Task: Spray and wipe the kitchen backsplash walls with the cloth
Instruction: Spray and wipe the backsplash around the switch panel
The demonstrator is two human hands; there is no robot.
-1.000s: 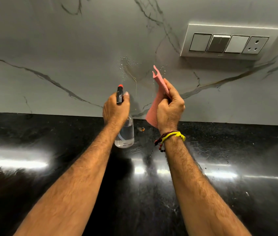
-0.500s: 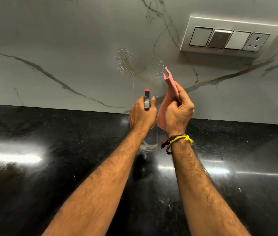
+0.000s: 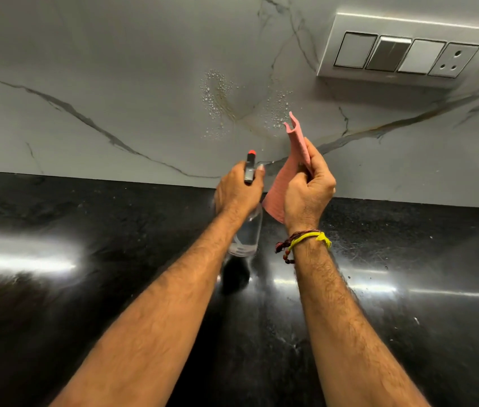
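My left hand (image 3: 236,192) grips a clear spray bottle (image 3: 247,233) with a black and red nozzle that points at the wall. Just to its right, my right hand (image 3: 308,189) holds a folded pink cloth (image 3: 297,145) upright, and the cloth's top edge stands close to the wall. The grey marble backsplash (image 3: 115,83) has dark veins. Two patches of spray droplets (image 3: 217,98) cling to it just above both hands. Both hands hover over the back of the countertop, a little in front of the wall.
A glossy black stone countertop (image 3: 85,289) fills the lower half and meets the wall along a straight edge. A white switch panel (image 3: 405,54) with three switches and a socket sits on the wall at upper right, above and right of the cloth.
My left hand has moved right with the bottle and now sits beside the right hand. A second patch of droplets has appeared near the cloth. The right hand keeps its hold on the cloth.
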